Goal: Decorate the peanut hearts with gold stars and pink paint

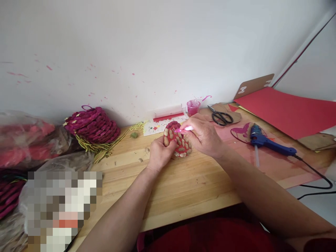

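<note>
My left hand (pixel 162 151) grips the lower left edge of a red disc covered with peanuts (pixel 181 142), its thumb lying on the front. Peanuts along the disc's top edge are dark pink; the others are plain tan. In my right hand (pixel 203 134) is a small white-handled brush (pixel 188 128), fingers closed around it. Its pink tip is at the peanuts in the upper part of the disc; whether it touches them is hard to tell. A clear cup with pink paint (pixel 193 107) stands behind my right hand, near the wall.
To the right lie black-handled scissors (pixel 222 117), a blue glue gun (pixel 273 144) with a black cord, and red card sheets (pixel 291 108). A stack of magenta peanut pieces (pixel 93 126) with yellow strings stands left, beside plastic bags (pixel 28 140). The white wall (pixel 157 52) bounds the wooden table (pixel 183 189).
</note>
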The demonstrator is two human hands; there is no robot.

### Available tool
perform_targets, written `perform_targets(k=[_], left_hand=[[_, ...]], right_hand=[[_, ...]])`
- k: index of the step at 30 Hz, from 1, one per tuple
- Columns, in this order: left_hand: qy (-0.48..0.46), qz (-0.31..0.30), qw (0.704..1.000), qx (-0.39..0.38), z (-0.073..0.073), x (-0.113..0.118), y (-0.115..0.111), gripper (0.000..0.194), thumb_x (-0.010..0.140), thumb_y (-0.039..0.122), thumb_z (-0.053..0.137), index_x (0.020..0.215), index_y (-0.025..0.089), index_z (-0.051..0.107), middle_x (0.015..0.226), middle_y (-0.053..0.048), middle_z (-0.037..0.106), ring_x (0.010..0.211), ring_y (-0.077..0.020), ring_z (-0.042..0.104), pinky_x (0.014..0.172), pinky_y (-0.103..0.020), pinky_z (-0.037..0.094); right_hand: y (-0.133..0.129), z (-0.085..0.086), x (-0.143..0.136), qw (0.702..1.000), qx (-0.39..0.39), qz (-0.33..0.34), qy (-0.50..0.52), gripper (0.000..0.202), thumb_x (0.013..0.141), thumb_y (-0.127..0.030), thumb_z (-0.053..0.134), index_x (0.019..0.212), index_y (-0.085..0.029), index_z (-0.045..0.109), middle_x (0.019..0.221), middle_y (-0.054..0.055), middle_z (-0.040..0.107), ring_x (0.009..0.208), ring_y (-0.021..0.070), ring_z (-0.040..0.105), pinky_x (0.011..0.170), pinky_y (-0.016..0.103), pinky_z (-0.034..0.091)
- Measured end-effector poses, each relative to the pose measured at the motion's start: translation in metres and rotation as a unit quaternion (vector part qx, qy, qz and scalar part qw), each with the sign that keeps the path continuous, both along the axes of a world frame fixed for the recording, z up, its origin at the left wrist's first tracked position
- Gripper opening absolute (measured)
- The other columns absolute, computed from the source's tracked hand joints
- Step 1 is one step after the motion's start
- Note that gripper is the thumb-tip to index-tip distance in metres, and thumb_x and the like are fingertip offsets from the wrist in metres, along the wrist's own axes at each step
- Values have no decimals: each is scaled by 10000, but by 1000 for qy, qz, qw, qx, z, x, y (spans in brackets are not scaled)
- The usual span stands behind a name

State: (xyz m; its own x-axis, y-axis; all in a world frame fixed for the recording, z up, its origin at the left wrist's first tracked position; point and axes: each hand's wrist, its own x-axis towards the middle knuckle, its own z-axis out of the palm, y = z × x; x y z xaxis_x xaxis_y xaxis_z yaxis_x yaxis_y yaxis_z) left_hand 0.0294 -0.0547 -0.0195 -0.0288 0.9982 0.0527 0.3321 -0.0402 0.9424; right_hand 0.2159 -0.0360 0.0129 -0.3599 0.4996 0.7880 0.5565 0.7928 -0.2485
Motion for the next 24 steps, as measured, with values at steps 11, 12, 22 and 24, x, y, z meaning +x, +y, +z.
perform_targets(k=[11, 12, 22, 24], left_hand=[[6, -4, 1000, -3, -2, 0, 1, 287, 736, 470, 670, 669, 202, 592, 586, 46, 538, 560, -118, 454, 553, -238, 385], [10, -4, 1000, -1, -1, 0, 1, 288, 737, 471, 669, 668, 203, 591, 583, 47, 536, 557, -117, 448, 548, -238, 378], [10, -8, 1000, 16, -1, 0, 1, 254, 748, 434, 668, 701, 192, 607, 606, 40, 543, 574, -121, 451, 569, -248, 383], [13, -5, 1000, 24, -2, 0, 1, 250, 751, 423, 669, 687, 193, 593, 595, 44, 526, 567, -117, 434, 559, -247, 371]], right_hand=[[-1, 1, -1, 1000, -6, 4, -1, 86, 1009, -229, 601, 944, -231, 659, 889, 27, 774, 882, 227, 641, 836, 396, 432], [-1, 1, -1, 1000, -6, 2, 4, 81, 1009, -232, 602, 954, -234, 662, 908, 28, 780, 894, 226, 646, 843, 397, 434], [-4, 2, -1, 1000, -16, -4, -5, 93, 1010, -254, 604, 944, -254, 671, 929, 20, 796, 914, 230, 662, 874, 419, 432], [-4, 2, -2, 1000, -5, -3, -5, 79, 1013, -258, 613, 965, -256, 675, 952, 18, 801, 932, 228, 669, 884, 420, 428]])
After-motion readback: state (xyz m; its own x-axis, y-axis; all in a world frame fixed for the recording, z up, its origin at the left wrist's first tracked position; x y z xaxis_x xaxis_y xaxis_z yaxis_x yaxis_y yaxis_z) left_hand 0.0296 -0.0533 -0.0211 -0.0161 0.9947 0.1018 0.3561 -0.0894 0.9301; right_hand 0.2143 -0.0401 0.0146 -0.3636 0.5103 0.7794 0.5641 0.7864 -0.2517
